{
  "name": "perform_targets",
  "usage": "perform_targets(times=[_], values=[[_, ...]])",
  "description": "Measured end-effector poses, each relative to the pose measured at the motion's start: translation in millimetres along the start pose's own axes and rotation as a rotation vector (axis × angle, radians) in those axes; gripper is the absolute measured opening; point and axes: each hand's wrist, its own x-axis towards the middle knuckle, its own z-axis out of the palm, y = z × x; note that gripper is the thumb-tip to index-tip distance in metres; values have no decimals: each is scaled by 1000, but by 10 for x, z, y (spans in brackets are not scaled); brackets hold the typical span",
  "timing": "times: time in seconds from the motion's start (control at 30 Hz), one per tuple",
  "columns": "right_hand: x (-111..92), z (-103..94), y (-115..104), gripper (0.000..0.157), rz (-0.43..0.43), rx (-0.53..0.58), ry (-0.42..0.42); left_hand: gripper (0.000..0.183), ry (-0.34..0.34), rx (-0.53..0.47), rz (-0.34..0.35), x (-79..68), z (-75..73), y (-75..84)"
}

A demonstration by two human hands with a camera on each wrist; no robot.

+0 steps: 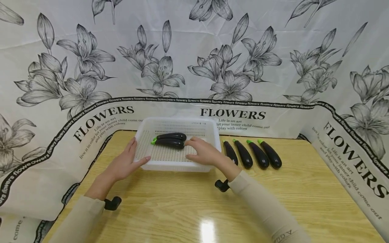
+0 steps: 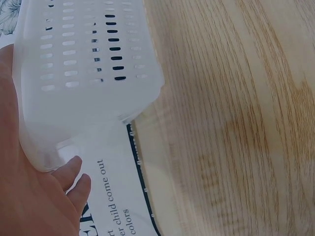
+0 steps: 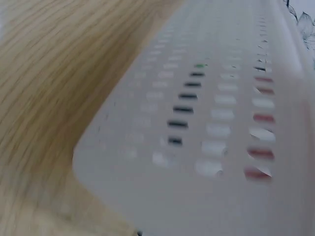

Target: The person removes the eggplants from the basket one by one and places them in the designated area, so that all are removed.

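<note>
A white slotted plastic basket (image 1: pixel 179 165) stands at the back of the table, with two dark eggplants (image 1: pixel 169 143) lying side by side in it, green stems to the left. My left hand (image 1: pixel 124 163) grips the basket's left end, its thumb over the front rim; the left wrist view shows the fingers (image 2: pixel 78 189) bent round a lower corner. Reaching over the front rim, my right hand (image 1: pixel 205 152) is inside the basket, fingertips right at the blunt ends of the eggplants, fingers relaxed. In the right wrist view the basket wall (image 3: pixel 187 187) hides this hand, apart from reddish patches through its slots.
Several more eggplants (image 1: pixel 256 155) lie in a row on the wooden table (image 1: pixel 170 206), right of the basket. Close behind the basket hangs a white flower-printed cloth (image 1: pixel 179 108), which also runs along both sides of the table.
</note>
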Motion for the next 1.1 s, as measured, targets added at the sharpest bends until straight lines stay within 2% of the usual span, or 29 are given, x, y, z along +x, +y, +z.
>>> perform_targets(times=[0.2,0.33,0.5,0.67,0.87,1.1], values=[[258,188,-72,50,35,55,-39,107,-1,3,3,-1,14,17],[374,257,-118,48,50,44,-54,107,-1,-1,5,6,23,39],[499,313,-188,51,58,-36,-45,106,7,-2,7,19,32,33],[636,387,-234,65,115,-150,-79,106,2,5,6,21,17,7],[703,471,-250,78,222,-129,-165,107,-13,-7,7,24,8,10],[706,479,-252,67,270,-170,-127,107,1,-19,6,5,22,-4]])
